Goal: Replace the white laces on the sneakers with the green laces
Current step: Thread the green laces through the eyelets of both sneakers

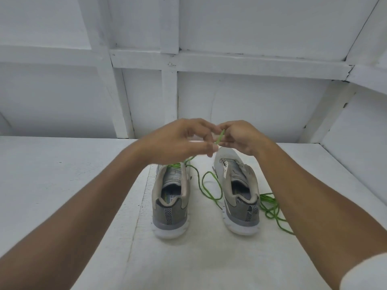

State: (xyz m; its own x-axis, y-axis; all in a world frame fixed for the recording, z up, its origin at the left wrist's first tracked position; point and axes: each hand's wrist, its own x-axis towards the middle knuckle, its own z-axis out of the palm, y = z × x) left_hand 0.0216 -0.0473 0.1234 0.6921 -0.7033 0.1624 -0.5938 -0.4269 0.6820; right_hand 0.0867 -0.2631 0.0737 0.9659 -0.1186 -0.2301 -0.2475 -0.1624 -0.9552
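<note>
A: Forearms up close. Hands status?
B: Both gripping: left hand (182, 141) and right hand (240, 137) pinch thin green lace (219, 138) above two grey mesh sneakers (170, 206) on white counter (62, 174). Slack loops between them.

White painted tabletop (62, 185) with a seam running down it. The left sneaker (170, 206) and right sneaker (240, 201) sit side by side on it, heels toward the camera. A green lace (211, 189) loops on the surface between them, and a green tangle (272, 208) lies just right of the right one.
</note>
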